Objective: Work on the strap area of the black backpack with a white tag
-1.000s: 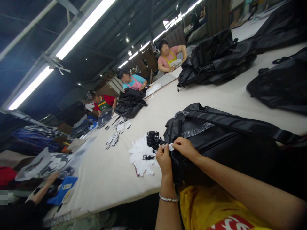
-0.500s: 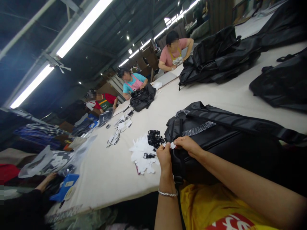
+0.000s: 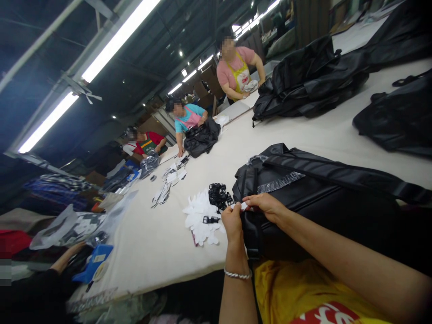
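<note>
A black backpack (image 3: 320, 198) lies on the long white table (image 3: 162, 243) in front of me. My left hand (image 3: 232, 221) and my right hand (image 3: 265, 203) meet at its near left corner, both pinched on a small white tag (image 3: 242, 206) held against the bag's edge. A silver bracelet (image 3: 237, 274) circles my left wrist. Just left of my hands sit a pile of white cut-out pieces (image 3: 200, 218) and a heap of black plastic buckles (image 3: 219, 195).
More black bags (image 3: 310, 81) are heaped at the far right of the table, another (image 3: 398, 117) at the right edge. Three people work along the far side, one with a black bag (image 3: 201, 137). Another person's hand (image 3: 72, 249) rests at the left by a blue object (image 3: 92, 263).
My hands stay pinched on the white tag, shifting only slightly. The far person in pink has straightened up. The person in teal has pulled a black bag closer.
</note>
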`<move>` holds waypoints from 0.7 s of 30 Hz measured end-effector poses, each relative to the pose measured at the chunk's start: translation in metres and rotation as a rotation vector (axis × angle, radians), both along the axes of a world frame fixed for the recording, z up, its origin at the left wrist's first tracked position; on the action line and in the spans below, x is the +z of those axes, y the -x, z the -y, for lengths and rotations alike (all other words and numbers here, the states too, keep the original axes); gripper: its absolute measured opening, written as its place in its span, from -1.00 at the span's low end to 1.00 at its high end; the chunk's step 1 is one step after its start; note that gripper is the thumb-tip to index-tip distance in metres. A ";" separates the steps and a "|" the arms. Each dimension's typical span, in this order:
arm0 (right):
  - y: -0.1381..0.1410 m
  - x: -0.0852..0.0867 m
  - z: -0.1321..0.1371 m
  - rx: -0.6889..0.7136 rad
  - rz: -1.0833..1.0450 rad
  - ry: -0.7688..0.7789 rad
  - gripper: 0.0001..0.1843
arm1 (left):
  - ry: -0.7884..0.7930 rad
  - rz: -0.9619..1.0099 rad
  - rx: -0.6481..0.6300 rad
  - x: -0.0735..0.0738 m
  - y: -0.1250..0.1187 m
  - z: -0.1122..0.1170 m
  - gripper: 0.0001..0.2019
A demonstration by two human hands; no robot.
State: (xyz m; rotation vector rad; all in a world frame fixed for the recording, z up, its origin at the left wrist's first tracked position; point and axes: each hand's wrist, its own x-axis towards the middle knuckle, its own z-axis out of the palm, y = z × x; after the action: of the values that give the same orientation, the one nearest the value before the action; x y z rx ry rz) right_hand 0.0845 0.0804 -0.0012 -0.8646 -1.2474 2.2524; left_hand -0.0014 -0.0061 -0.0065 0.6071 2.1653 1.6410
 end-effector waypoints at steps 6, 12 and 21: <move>0.000 0.001 0.001 -0.012 0.009 0.010 -0.82 | -0.012 -0.017 -0.017 0.002 0.000 0.002 -0.76; 0.003 -0.003 0.005 -0.042 0.053 -0.127 -0.92 | -0.054 0.116 -0.049 0.000 0.000 0.002 -0.74; 0.007 -0.008 0.003 -0.044 0.247 -0.466 -0.84 | -0.061 0.159 0.007 -0.007 0.002 0.003 -0.74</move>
State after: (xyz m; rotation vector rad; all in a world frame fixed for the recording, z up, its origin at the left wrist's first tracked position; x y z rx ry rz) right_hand 0.0773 0.0775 -0.0090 -0.9873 -1.7506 1.7431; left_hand -0.0031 -0.0095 -0.0130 0.4692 2.0133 1.7036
